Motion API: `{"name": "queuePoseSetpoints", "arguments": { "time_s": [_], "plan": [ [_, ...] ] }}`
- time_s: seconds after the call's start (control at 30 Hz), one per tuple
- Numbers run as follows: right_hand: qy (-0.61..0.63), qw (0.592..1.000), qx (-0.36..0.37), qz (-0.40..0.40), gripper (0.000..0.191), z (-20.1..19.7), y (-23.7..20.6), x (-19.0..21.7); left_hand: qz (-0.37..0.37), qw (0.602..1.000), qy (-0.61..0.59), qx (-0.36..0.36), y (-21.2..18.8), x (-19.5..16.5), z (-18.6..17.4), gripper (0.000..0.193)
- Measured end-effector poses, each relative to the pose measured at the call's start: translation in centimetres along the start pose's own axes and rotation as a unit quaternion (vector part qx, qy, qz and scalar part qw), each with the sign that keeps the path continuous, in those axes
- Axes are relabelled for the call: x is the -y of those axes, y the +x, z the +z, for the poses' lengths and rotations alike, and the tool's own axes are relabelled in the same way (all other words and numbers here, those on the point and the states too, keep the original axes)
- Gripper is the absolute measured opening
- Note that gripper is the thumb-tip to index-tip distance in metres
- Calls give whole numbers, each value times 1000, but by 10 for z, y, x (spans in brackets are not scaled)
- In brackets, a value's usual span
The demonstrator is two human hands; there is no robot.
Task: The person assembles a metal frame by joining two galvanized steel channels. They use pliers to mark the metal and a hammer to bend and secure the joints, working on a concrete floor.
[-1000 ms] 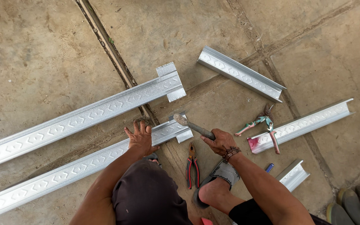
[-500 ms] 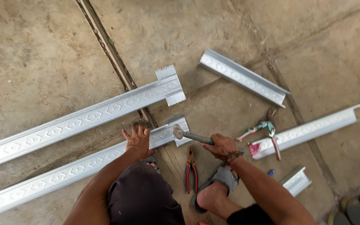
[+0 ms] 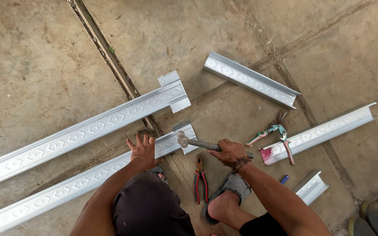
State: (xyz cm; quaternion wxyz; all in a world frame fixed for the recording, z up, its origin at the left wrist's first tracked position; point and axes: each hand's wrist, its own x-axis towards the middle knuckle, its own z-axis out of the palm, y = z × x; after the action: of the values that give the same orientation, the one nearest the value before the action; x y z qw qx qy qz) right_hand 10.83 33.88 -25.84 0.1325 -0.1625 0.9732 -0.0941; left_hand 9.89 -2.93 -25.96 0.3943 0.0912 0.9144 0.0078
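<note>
My left hand (image 3: 143, 150) lies flat, fingers spread, on a long embossed metal channel (image 3: 75, 183) lying on the concrete floor. My right hand (image 3: 229, 151) grips the handle of a hammer (image 3: 192, 142). The hammer head rests against the cut, flanged end of that channel (image 3: 185, 131), just right of my left hand. My knee and sandalled foot (image 3: 224, 199) are below the hands.
A second long channel (image 3: 88, 126) lies parallel above. Shorter channel pieces lie at the upper right (image 3: 250, 79), right (image 3: 324, 131) and lower right (image 3: 311, 187). Tin snips (image 3: 274, 132) rest on the right piece, and red-handled pliers (image 3: 200, 179) lie by my foot. Boots (image 3: 372, 216) stand at the bottom right corner.
The hammer head has come down from slightly above onto the channel's end. My left hand has stayed on the channel.
</note>
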Motion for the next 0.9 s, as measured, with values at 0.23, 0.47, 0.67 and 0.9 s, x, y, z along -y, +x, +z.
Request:
{"name": "queuePoseSetpoints", "arguments": {
  "time_s": [0.23,0.47,0.67,0.9],
  "plan": [
    [16,1000,-7,-11,63,9,21,-13,-15,1000,-1,16,-1,0,-7,103],
    [105,990,2,89,63,18,19,2,-11,1000,25,-14,1,-2,-7,103],
    [216,969,-115,33,67,27,1,6,-24,999,12,19,10,3,-1,106],
    [98,989,-41,100,74,22,22,18,-25,999,-9,45,19,6,-14,113]
  ]
}}
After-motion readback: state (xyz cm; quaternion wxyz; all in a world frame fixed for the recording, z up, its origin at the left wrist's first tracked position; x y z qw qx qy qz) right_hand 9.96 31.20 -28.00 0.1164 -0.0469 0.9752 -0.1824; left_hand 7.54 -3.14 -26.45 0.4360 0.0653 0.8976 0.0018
